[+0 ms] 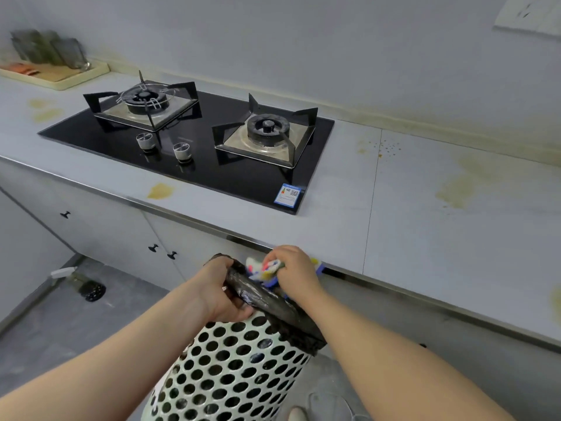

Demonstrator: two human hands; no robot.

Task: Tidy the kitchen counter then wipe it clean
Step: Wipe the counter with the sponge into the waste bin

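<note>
**Trash going in the bin, table stains not wiped**

While our left hand point(226, 288) has its grip clamped on the rolled black liner point(267, 299) at the bin point(230, 369) rim, our right hand point(293, 270) pinches a crumpled colourful wrapper point(267, 267) right over the bin mouth, just below the table point(425, 214) edge. We see yellowish stains point(458, 185) on the table, right of the black stove point(194, 141) and in front of it. A tray point(60, 75) sits in the far left corner, well apart from the bin.
</note>
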